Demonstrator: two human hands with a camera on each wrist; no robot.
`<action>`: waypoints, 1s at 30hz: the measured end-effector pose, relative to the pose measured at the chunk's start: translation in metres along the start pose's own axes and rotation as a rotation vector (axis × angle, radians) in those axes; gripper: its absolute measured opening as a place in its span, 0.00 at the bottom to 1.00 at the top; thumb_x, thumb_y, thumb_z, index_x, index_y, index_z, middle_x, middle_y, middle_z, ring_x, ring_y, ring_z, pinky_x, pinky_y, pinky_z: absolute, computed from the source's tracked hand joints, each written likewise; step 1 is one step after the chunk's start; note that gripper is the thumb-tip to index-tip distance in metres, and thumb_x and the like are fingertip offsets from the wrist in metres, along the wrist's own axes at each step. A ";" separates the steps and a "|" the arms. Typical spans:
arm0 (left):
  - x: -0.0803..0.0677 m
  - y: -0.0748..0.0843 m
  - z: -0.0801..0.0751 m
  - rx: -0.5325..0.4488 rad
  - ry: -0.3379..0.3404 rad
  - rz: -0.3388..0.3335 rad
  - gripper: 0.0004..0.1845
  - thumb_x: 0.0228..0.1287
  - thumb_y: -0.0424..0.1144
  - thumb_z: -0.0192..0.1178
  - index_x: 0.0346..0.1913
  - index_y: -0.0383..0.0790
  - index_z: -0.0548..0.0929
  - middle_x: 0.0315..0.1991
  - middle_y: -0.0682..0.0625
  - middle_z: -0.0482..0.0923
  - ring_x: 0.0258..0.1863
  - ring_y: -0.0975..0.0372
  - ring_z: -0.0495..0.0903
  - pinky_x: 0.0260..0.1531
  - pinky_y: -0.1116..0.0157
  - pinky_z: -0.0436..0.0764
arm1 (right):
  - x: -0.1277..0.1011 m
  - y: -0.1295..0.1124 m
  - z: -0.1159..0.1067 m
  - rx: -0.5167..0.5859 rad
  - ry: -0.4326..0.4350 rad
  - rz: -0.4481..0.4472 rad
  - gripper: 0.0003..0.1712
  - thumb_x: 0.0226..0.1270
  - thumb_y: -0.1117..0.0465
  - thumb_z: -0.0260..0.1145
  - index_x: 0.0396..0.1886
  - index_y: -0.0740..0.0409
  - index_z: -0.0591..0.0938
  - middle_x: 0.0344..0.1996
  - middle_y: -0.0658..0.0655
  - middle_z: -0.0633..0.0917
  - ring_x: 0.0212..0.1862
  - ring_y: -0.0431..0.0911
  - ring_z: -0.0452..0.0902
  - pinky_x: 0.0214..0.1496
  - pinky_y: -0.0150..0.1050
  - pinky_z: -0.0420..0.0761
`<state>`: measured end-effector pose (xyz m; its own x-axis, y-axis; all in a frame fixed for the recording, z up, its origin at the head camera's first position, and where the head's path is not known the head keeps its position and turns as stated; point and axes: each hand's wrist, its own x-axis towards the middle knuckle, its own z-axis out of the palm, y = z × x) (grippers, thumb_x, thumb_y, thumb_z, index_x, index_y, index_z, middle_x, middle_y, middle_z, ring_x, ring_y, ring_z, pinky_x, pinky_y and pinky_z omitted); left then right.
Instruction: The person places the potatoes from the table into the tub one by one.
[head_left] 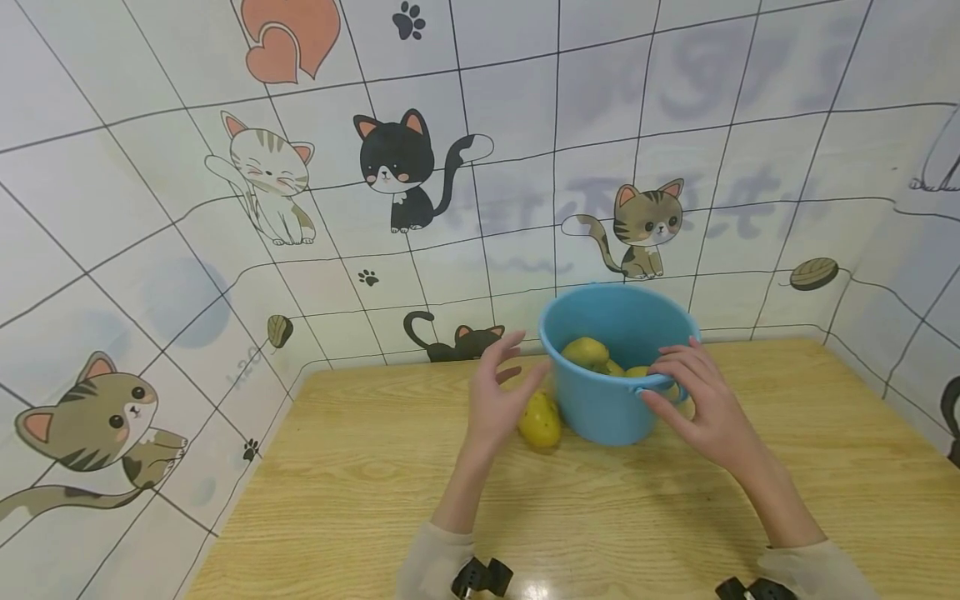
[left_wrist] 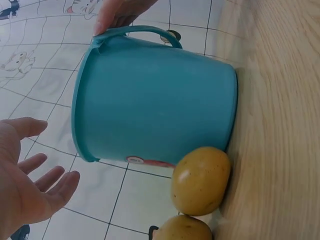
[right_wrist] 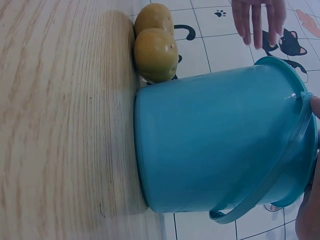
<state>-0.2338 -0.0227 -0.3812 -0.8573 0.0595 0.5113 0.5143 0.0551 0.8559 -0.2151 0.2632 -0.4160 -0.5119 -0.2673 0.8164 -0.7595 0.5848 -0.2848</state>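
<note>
1. A light wooden tabletop [head_left: 375,500] stands in a corner; behind it and to both sides runs a white tiled wall covering printed with cartoon cats, paw prints and hearts [head_left: 397,167].
2. Two yellow-green mangoes lie on the wood just left of the bucket's base. The nearer mango [head_left: 540,419] touches or nearly touches the bucket wall in the wrist views [left_wrist: 201,180]; the second mango [right_wrist: 154,17] lies right behind it, and in the head view the left hand hides it.
3. The round blue plastic bucket [head_left: 600,408] stands upright near the back of the table, close to the wall. It has a thin blue bail handle [right_wrist: 270,185] folded down against the rim on the right side.
4. Inside the bucket, several more yellow-green fruits [head_left: 587,352] show above the near rim.
5. The left hand [head_left: 498,396] hovers just left of the bucket, above the loose mangoes, fingers spread and relaxed, holding nothing.
6. The right hand [head_left: 697,400] rests on the bucket's right rim; its fingers lie over the rim and handle, lightly bent. Whether they truly pinch the handle cannot be told.
</note>
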 end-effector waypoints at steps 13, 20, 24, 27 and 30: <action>-0.006 -0.021 -0.025 0.125 0.019 -0.029 0.26 0.62 0.35 0.71 0.63 0.41 0.79 0.61 0.46 0.78 0.59 0.52 0.75 0.57 0.50 0.79 | -0.001 0.001 0.001 0.005 0.000 -0.002 0.20 0.74 0.44 0.62 0.43 0.57 0.83 0.43 0.53 0.82 0.62 0.55 0.70 0.77 0.60 0.47; -0.009 -0.034 -0.035 0.140 0.030 -0.048 0.25 0.62 0.36 0.71 0.62 0.38 0.80 0.61 0.42 0.77 0.59 0.47 0.75 0.58 0.45 0.77 | 0.000 0.000 0.000 0.011 0.008 -0.008 0.21 0.74 0.43 0.62 0.43 0.57 0.83 0.43 0.54 0.82 0.61 0.56 0.70 0.77 0.61 0.47; -0.009 -0.040 -0.040 0.183 0.016 -0.076 0.25 0.62 0.36 0.70 0.62 0.38 0.80 0.62 0.41 0.76 0.59 0.45 0.73 0.58 0.43 0.76 | 0.000 -0.001 0.000 0.011 0.007 -0.007 0.21 0.74 0.43 0.62 0.43 0.57 0.83 0.43 0.54 0.82 0.61 0.57 0.70 0.77 0.61 0.47; -0.010 -0.045 -0.043 0.221 -0.007 -0.092 0.26 0.62 0.36 0.70 0.63 0.38 0.79 0.63 0.40 0.76 0.59 0.44 0.73 0.58 0.42 0.76 | -0.001 0.000 0.000 0.010 0.004 -0.004 0.21 0.74 0.44 0.62 0.43 0.57 0.83 0.43 0.54 0.82 0.62 0.57 0.70 0.77 0.61 0.47; -0.010 -0.049 -0.046 0.255 -0.039 -0.108 0.27 0.61 0.37 0.70 0.64 0.36 0.78 0.63 0.40 0.75 0.60 0.44 0.72 0.58 0.42 0.75 | -0.001 0.000 0.000 0.007 -0.003 0.007 0.19 0.74 0.45 0.63 0.42 0.58 0.83 0.42 0.54 0.82 0.62 0.56 0.70 0.77 0.60 0.48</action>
<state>-0.2517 -0.0723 -0.4250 -0.9085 0.0781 0.4105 0.4134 0.3118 0.8555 -0.2146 0.2638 -0.4170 -0.5182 -0.2660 0.8129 -0.7591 0.5810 -0.2938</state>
